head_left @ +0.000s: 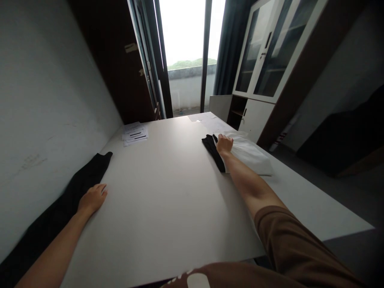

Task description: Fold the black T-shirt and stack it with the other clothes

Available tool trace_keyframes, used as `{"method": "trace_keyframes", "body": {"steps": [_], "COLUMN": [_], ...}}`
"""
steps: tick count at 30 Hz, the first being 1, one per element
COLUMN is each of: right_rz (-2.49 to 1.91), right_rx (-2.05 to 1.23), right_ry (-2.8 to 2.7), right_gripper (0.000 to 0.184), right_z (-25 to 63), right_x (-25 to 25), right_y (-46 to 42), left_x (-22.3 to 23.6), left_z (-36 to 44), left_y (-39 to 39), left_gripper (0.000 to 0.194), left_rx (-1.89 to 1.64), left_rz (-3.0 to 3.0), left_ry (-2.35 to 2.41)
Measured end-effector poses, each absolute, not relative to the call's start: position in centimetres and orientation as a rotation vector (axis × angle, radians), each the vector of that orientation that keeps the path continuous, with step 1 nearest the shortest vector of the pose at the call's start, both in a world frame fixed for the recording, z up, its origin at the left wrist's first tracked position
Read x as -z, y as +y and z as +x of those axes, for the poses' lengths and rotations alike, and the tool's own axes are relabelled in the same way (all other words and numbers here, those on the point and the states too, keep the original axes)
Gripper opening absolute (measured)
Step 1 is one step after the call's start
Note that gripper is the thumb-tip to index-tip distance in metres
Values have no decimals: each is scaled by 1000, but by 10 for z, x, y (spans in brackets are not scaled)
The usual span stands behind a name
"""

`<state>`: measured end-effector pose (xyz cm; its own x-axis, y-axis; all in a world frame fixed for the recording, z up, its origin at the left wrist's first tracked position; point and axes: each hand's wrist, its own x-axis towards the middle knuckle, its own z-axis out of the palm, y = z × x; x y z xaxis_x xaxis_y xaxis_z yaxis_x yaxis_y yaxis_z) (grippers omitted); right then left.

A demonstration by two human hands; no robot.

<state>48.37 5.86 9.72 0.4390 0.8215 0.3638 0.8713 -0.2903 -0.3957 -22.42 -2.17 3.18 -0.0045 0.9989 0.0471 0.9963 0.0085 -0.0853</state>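
Observation:
On the right of the table, my right hand (225, 144) is closed on the near-left edge of a white bag-like wrapping (249, 154), which looks soft and slightly creased. Folded black cloth (214, 152) sticks out from the left side of this wrapping, just beside my fingers. My left hand (93, 199) rests on the left part of the table with its fingers stretched forward and nothing visible in them. Right beside it, a long black garment (75, 184) lies along the wall. My left forearm covers part of that garment.
The white table (156, 192) stretches towards a glass door (186, 60). Several printed paper slips (135, 133) lie at its far left, and a clear sheet (204, 120) at its far end. A white cabinet (259, 116) with a lower door ajar stands beyond the right edge.

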Motion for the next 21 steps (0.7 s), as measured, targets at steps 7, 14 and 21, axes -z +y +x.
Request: {"method": "trace_keyframes", "body": {"steps": [7,14,21], "right_rz": [-1611,-317,-132], "right_rx": [-66,-850,-878], "right_ry": [-1880,-2458,-2425], "right_gripper": [25,18,20], "right_z": [347,232,231], "right_x": [-78,-46,-54], "right_y": [19,-89,-113], "left_x": [-45,-109,-95], "left_z": [-192,-73,57], "left_y": [6,35,22], "left_gripper": [47,41,34], "left_rx": [264,781,649], "left_rz": [-2232,-2398,-2850], "left_ry": [-2118,-1818,-1402]}}
